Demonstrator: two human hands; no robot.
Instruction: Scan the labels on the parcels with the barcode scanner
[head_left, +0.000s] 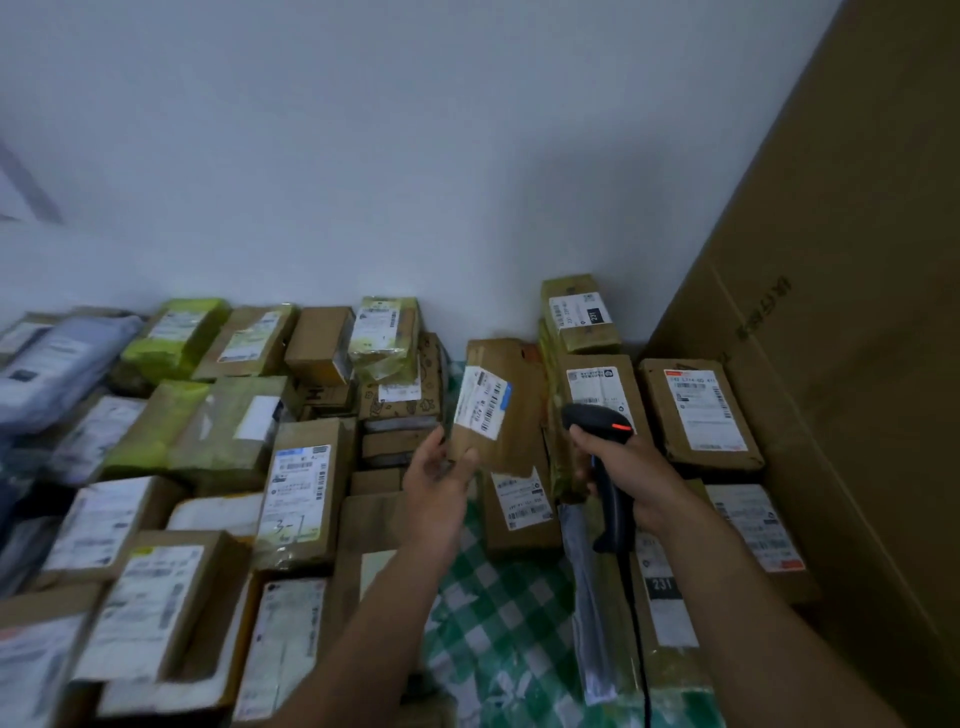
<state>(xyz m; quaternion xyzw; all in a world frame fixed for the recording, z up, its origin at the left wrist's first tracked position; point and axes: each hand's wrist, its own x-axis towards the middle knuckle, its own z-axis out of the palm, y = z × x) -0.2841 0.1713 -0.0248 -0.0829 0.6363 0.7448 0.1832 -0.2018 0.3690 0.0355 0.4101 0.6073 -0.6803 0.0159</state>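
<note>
While the left hand (440, 475) pinches the lower corner of a brown parcel (514, 415), its white barcode label (480, 402) showing, the right hand (623, 467) grips the scanner (597, 418) just beside it; a box label (581, 312) behind reads "231".

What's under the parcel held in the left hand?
A flat brown parcel, label up, on the green checked cloth. The held parcel covers its far end and whatever lies behind.

Matt brown cardboard parcel (501, 410), paper label (482, 402), matt black plastic scanner (605, 457).
</note>
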